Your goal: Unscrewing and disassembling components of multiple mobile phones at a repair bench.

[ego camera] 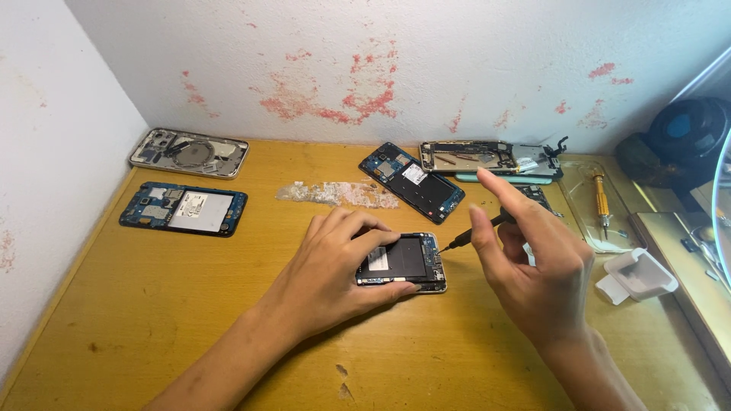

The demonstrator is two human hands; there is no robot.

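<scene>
While the left hand (335, 270) presses the opened phone (403, 262) flat on the wooden table (190, 320) and the right hand (525, 262) pinches a small screwdriver (476, 232), its tip at the phone's right edge may slip and scratch the circuit board.

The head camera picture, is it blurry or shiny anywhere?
Head view: the left hand, the opened phone and the wooden table look sharp and evenly lit; the right hand with its screwdriver is slightly soft; bright glare runs along the curved edge at far right; shadows stay faint.
</scene>
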